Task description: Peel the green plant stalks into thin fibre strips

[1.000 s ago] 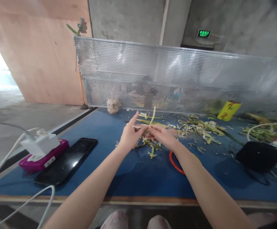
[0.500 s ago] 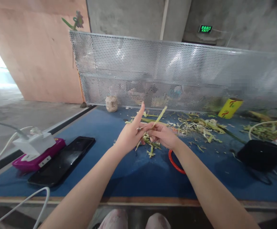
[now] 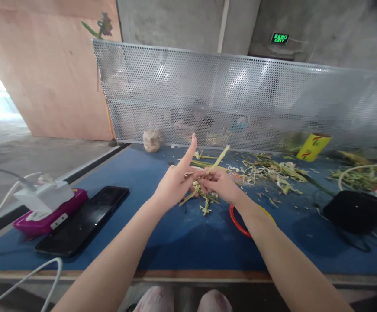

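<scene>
My left hand [image 3: 172, 182] is over the middle of the table, its thumb raised and its other fingers curled in around a pale green stalk [image 3: 220, 157]. From the right, my right hand [image 3: 222, 184] pinches the same stalk, and the fingertips of both hands meet there. The stalk's upper end sticks out towards the back right; its gripped part is hidden by fingers. Below the hands lies a small heap of green and whitish plant scraps [image 3: 205, 207]. A ring with red and yellow parts [image 3: 238, 223] lies partly under my right forearm.
More plant scraps [image 3: 272, 171] spread across the back right, by a yellow roll [image 3: 314, 147]. A black object [image 3: 355, 212] stands at right. On the left lie a phone [image 3: 84, 219] and a purple power strip [image 3: 52, 221]. A perforated metal screen [image 3: 175, 82] closes the back.
Both hands have shifted very slightly left and keep their hold on the stalk. The stalk's tip leans a little further right, and the ring's yellow part now shows beside my right forearm.
</scene>
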A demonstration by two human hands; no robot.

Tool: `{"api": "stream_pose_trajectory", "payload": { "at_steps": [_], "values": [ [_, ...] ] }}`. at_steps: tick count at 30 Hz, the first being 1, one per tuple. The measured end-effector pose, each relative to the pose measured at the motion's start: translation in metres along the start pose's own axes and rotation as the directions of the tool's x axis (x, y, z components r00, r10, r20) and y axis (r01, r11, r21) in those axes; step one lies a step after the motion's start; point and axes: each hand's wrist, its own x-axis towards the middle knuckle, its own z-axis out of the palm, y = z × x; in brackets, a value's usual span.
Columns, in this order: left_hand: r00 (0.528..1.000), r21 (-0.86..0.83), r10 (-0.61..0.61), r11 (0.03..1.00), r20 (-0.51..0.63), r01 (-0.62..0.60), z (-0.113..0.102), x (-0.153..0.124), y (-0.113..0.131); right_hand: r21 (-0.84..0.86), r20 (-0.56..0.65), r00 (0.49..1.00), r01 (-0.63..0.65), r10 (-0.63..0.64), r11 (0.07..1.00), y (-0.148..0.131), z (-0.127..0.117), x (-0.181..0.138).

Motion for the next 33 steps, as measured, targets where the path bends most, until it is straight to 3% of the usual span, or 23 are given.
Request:
{"api": "stream_pose_trajectory", "payload": {
  "at_steps": [6,13,22,33],
  "values": [
    [0.998,0.102,-0.031,0.994,-0.05,0.036,-0.001,-0.001,0.004,0.12,0.012,1.0,-0.018,0.017,0.993,0.004,0.0,0.002],
    [0.999,0.167,-0.038,0.985,-0.019,0.04,0.001,-0.006,0.002,0.182,0.079,0.997,0.009,-0.024,0.983,0.009,-0.001,0.004],
    [0.973,0.13,-0.193,0.969,-0.125,0.209,0.007,-0.005,-0.01,-0.097,0.001,1.0,-0.03,0.03,0.995,0.005,0.0,0.005],
    [0.915,0.143,-0.393,0.904,-0.095,0.403,0.007,-0.003,-0.01,-0.235,0.007,0.999,0.052,-0.052,0.971,0.005,0.004,0.005]
  ]
}}
